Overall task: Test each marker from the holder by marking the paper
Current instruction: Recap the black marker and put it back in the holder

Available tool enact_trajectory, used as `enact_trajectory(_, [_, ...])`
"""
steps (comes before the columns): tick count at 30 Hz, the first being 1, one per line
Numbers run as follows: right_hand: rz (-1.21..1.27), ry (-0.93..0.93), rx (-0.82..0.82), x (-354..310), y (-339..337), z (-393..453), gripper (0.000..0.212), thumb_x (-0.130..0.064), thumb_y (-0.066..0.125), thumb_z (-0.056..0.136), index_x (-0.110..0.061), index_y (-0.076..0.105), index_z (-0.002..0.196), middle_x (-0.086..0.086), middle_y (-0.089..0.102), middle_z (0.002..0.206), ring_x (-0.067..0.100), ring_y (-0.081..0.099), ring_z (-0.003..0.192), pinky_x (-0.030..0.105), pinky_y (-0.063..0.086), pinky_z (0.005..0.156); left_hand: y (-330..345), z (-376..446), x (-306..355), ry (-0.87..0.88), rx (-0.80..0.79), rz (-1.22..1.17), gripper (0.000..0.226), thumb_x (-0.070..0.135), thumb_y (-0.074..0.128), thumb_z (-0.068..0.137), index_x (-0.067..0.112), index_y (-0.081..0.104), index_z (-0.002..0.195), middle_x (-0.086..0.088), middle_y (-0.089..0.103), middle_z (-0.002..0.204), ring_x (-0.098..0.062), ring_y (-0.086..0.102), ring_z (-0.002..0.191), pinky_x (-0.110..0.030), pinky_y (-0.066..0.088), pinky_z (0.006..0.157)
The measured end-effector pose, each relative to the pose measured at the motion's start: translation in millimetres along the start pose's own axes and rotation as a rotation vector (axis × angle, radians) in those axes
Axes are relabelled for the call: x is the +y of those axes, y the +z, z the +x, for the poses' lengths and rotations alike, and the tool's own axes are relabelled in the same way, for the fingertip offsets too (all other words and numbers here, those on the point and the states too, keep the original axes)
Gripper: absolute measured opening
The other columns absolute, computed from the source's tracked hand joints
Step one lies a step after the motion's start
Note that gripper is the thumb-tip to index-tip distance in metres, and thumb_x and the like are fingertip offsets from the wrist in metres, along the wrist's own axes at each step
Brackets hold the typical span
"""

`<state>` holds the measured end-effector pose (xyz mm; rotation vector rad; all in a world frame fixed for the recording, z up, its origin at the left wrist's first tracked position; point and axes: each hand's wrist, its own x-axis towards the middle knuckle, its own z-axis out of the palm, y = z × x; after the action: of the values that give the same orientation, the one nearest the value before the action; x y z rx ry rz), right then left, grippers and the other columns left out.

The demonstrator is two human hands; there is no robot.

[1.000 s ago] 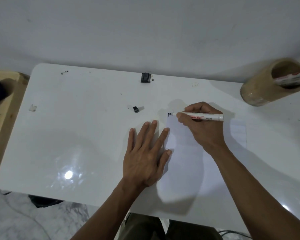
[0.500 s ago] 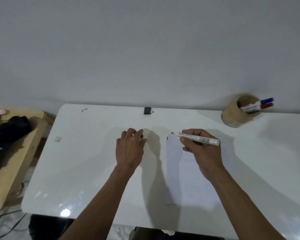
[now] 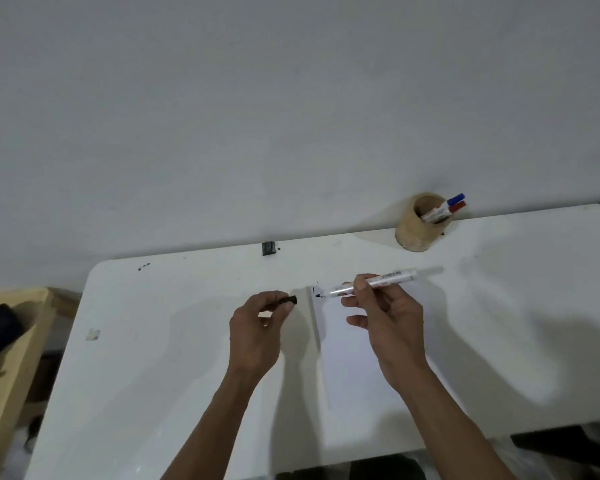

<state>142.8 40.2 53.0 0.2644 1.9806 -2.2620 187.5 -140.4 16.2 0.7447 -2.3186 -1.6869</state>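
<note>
A white sheet of paper (image 3: 357,368) lies on the white table (image 3: 160,358), with a small dark mark at its far left corner. My right hand (image 3: 385,317) holds a white marker (image 3: 371,285) level above that corner, its uncapped dark tip pointing left. My left hand (image 3: 257,327) is raised just left of the paper and pinches the small black cap (image 3: 289,300) between thumb and fingers, its open end facing the tip. A tan round holder (image 3: 418,226) stands at the table's far edge with a blue-capped marker (image 3: 451,201) and a red-capped marker (image 3: 454,208) in it.
A small black block (image 3: 268,248) sits at the table's far edge by the grey wall. A scrap of tape (image 3: 92,334) lies near the left edge. A wooden bench (image 3: 11,368) with dark cloth stands to the left of the table.
My left hand left the paper, reached to the black cap on the table and picked it up. My right hand lifted the marker off the paper. The camera tilted upward.
</note>
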Motion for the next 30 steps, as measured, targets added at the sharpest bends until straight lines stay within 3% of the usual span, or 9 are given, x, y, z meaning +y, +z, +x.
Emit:
enact_trajectory(6, [-0.007,-0.036,-0.018,-7.7,15.8,-4.3,0.009,-0.021,0.069,0.095,-0.014,0.073,0.098,-0.005,0.080,0.083,0.011,0.075,0.077,0.025,0.060,0.061,2.5,-14.0,22.4,-0.021,0.003,-0.284,0.009,0.014,0.073,0.089,0.020,0.077,0.095,0.014,0.074,0.081,0.000,0.060,0.073,-0.010,0.046,0.058])
enact_trajectory(16, [-0.046,-0.024,0.005,-6.2,8.2,-8.0,0.009,-0.024,0.069,0.094,-0.018,0.074,0.096,-0.005,0.080,0.086,0.015,0.077,0.081,0.028,0.063,0.062,15.1,-24.0,31.8,-0.021,-0.067,-0.316,0.010,0.014,0.072,0.089,0.020,0.078,0.094,0.010,0.076,0.088,-0.001,0.065,0.085,-0.011,0.051,0.069])
enact_trajectory(22, [0.040,-0.032,0.028,-25.7,-60.1,-4.4,0.011,-0.020,0.067,0.095,-0.012,0.074,0.099,0.000,0.080,0.085,0.016,0.077,0.080,0.027,0.060,0.060,74.0,-48.4,72.3,-0.020,-0.155,-0.299,0.012,0.015,0.070,0.090,0.023,0.078,0.092,0.007,0.079,0.092,-0.005,0.068,0.086,-0.033,0.055,0.088])
enact_trajectory(27, [0.123,0.036,-0.036,-39.5,-116.6,7.5,0.008,-0.016,0.072,0.091,-0.013,0.075,0.097,0.003,0.081,0.089,0.023,0.077,0.088,0.034,0.059,0.066,113.1,-65.1,92.9,-0.008,-0.205,-0.261,0.014,0.012,0.069,0.091,0.022,0.078,0.090,0.009,0.077,0.086,-0.002,0.065,0.079,-0.030,0.053,0.083])
enact_trajectory(30, [0.242,0.050,-0.028,-46.5,-146.2,22.6,0.033,-0.007,0.080,0.082,-0.022,0.070,0.109,0.003,0.077,0.101,0.021,0.074,0.092,0.030,0.058,0.067,126.2,-67.6,99.8,-0.002,-0.185,-0.231,0.014,0.013,0.069,0.091,0.023,0.078,0.088,0.003,0.075,0.081,-0.006,0.063,0.078,-0.033,0.052,0.081])
